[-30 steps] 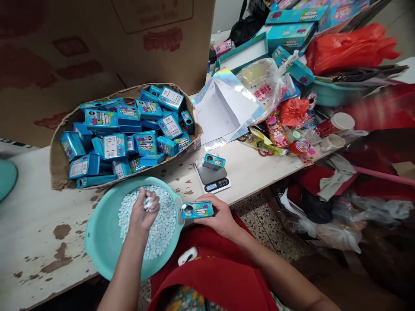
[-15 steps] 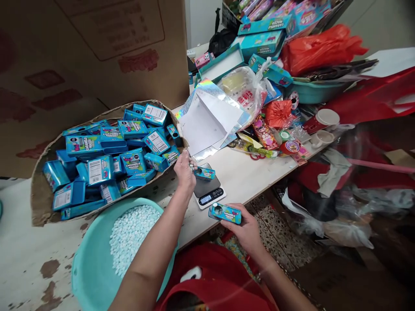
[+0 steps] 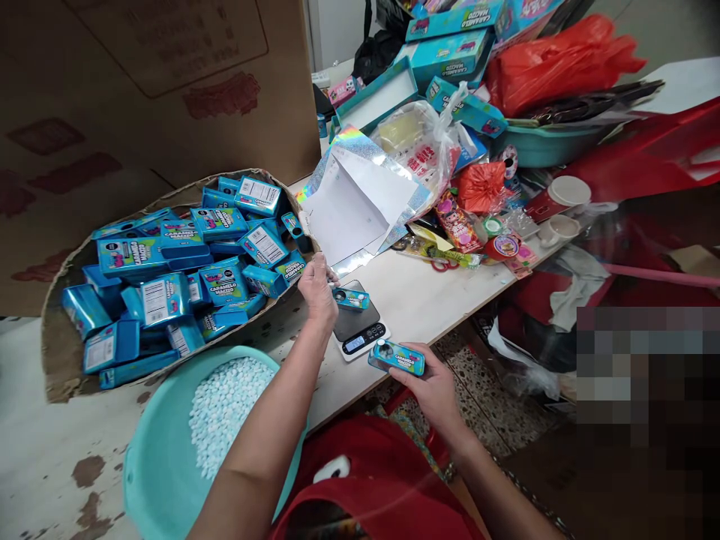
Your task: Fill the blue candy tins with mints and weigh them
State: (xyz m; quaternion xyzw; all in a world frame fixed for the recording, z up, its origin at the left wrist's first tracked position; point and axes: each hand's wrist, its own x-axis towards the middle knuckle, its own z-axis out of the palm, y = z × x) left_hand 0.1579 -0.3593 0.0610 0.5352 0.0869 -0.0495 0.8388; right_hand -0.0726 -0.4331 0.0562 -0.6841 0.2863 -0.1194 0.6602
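My left hand point(image 3: 318, 291) is closed beside the scale, with small pale candies peeking out at its fingers. Next to it a blue candy tin point(image 3: 352, 298) lies on the dark plate of a small digital scale point(image 3: 360, 343); a few white candies show on this tin. My right hand point(image 3: 433, 379) grips a second blue tin point(image 3: 397, 358) in front of the scale, its round opening facing up at the left end with a white candy at it. Below my left forearm, a turquoise basin point(image 3: 149, 480) holds many pale blue candies point(image 3: 225, 405), partly hidden by the arm.
A cut cardboard tray point(image 3: 61, 360) full of blue tins lies at left, before a large carton point(image 3: 163, 82). Silvery sheets point(image 3: 354, 202), bagged goods, red scissors point(image 3: 444, 264) and cups point(image 3: 558, 231) crowd the table's right part. The table edge runs diagonally past my right hand.
My right hand and its tin have shifted slightly right and up, nearer the scale. My left hand stays near the tin on the scale. The whole view has tilted a little.
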